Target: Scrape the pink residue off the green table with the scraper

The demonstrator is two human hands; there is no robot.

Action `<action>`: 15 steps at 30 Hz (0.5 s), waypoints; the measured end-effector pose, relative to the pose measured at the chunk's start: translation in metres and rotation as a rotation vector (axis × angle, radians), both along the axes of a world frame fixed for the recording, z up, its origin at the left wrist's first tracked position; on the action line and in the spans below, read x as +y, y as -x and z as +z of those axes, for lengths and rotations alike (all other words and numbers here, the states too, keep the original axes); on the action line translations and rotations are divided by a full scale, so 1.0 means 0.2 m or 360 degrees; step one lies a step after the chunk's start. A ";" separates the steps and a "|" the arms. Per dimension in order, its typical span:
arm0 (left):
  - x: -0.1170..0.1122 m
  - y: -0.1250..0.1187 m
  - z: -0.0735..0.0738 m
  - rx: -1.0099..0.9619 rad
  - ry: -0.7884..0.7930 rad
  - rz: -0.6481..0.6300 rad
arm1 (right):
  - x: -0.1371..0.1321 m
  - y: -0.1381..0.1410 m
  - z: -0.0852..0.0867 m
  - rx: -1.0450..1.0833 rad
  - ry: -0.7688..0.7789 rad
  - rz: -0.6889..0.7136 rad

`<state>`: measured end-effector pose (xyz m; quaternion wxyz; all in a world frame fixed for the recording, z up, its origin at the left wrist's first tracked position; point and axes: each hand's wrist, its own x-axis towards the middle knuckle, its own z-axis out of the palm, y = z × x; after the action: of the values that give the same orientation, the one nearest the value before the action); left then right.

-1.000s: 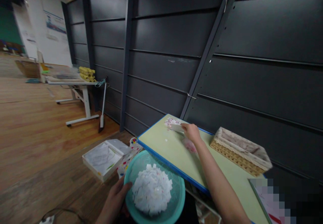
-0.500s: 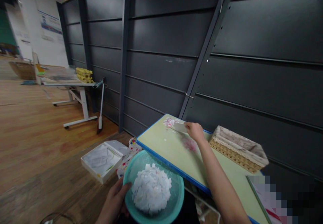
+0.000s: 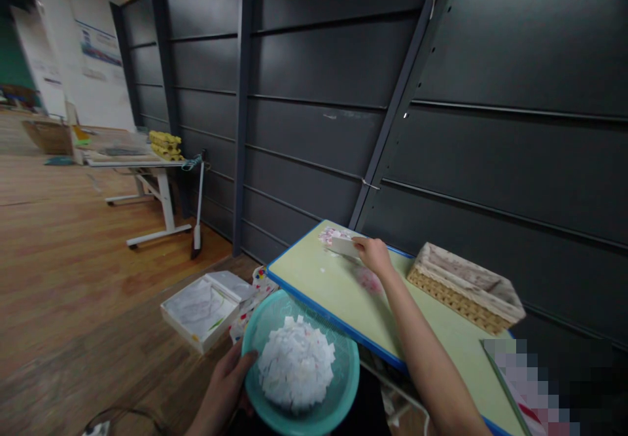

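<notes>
My left hand [image 3: 226, 378] grips the left rim of a teal mesh basket [image 3: 348, 383], which holds a heaped mound of small white paper scraps [image 3: 297, 364]. At the far side of the pale yellow table [image 3: 299, 267], my right hand [image 3: 373, 256] pinches a flat white card [image 3: 342, 247]. The card stands on edge beside a patch of pink-and-white scraps [image 3: 328, 234]. Under my right wrist there is a blurred pinkish patch [image 3: 369, 280] on the tabletop.
A lined wicker basket [image 3: 461, 295] sits on the table's right side. An open white box [image 3: 201, 308] lies on the floor at left. A dark panelled wall [image 3: 314, 135] rises behind the table. Farther back stand a white-legged table [image 3: 164, 197] and a long-handled tool [image 3: 199, 207].
My right hand and the card have shifted slightly left. The card shows more of its flat face now. My left hand stays on the basket rim.
</notes>
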<state>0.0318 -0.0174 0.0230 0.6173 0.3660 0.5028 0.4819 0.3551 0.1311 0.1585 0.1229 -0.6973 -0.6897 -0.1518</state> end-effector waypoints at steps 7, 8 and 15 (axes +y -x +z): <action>0.01 0.01 -0.04 0.0007 0.0032 0.0022 | -0.01 0.02 0.01 -0.0108 0.0069 -0.0171; 0.02 0.01 -0.05 0.0003 0.0028 0.0017 | -0.01 0.03 0.01 -0.0107 0.0083 -0.0133; 0.06 0.03 -0.10 0.0079 0.0020 -0.0016 | -0.01 0.05 0.01 -0.0071 0.0018 -0.0123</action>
<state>0.0262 -0.0045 0.0025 0.6093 0.3765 0.5192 0.4663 0.3452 0.1283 0.1599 0.0974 -0.7205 -0.6657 -0.1680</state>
